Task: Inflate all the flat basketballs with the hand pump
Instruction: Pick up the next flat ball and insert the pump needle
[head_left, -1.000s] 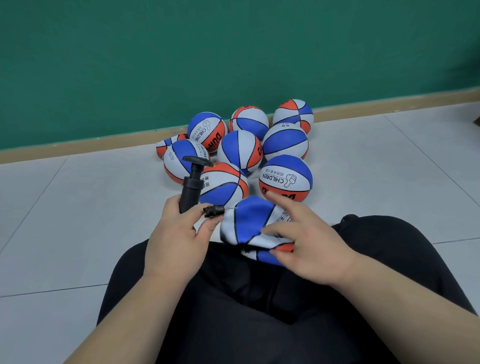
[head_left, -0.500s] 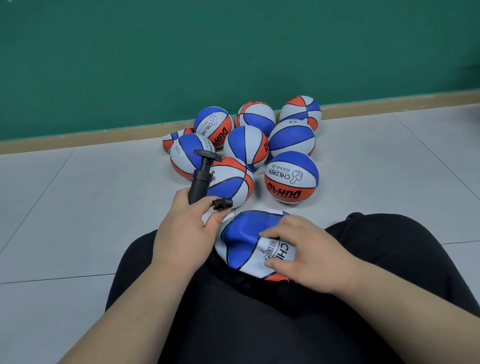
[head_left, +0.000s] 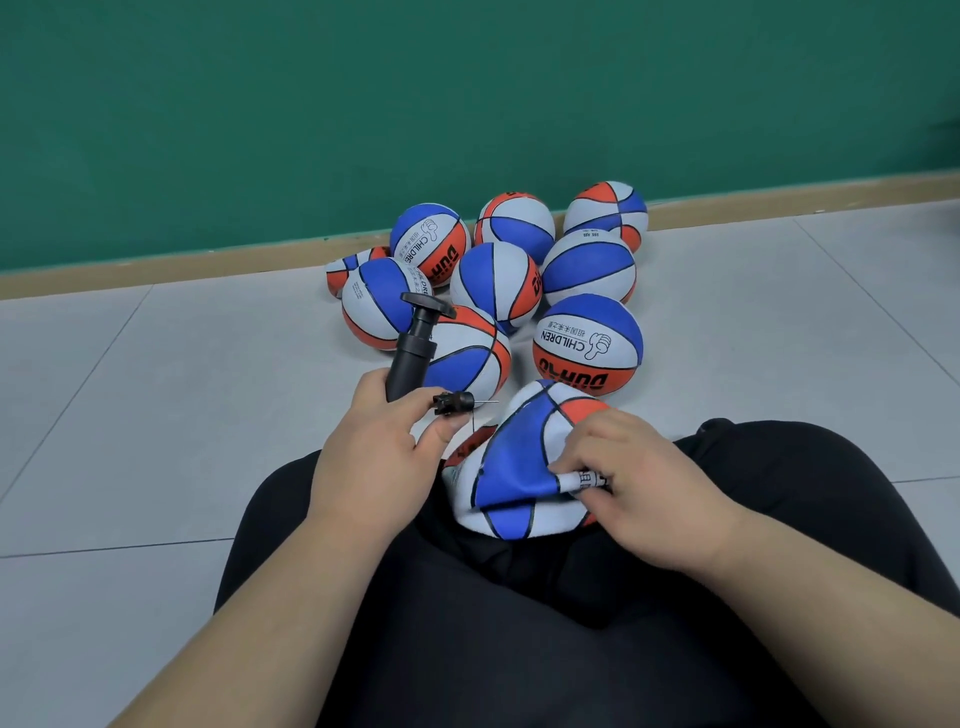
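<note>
Closest to the camera is a lap in black trousers (head_left: 519, 623), and the flat, crumpled blue, white and orange rubber basketball (head_left: 514, 467) is sitting right on it, between the two hands. The right hand (head_left: 644, 488) has its fingers curled in and is pinching a fold of the white panel on the ball's right side. The left hand (head_left: 371, 462) is wrapped round the lower barrel of the black plastic hand pump (head_left: 410, 353), which tilts up and away with its T-handle on top. The thumb is under the pump's black nozzle with the thin metal needle (head_left: 454, 402). The needle points right, with its tip just beside the flat ball's top edge, and I can't tell if it's touching.

Past that, a bunch of round, pumped-up balls in the same colours (head_left: 587, 345) are huddled on the grey tiled floor (head_left: 182, 395). Behind them are a wooden skirting board (head_left: 156, 270) and a green wall (head_left: 363, 104).
</note>
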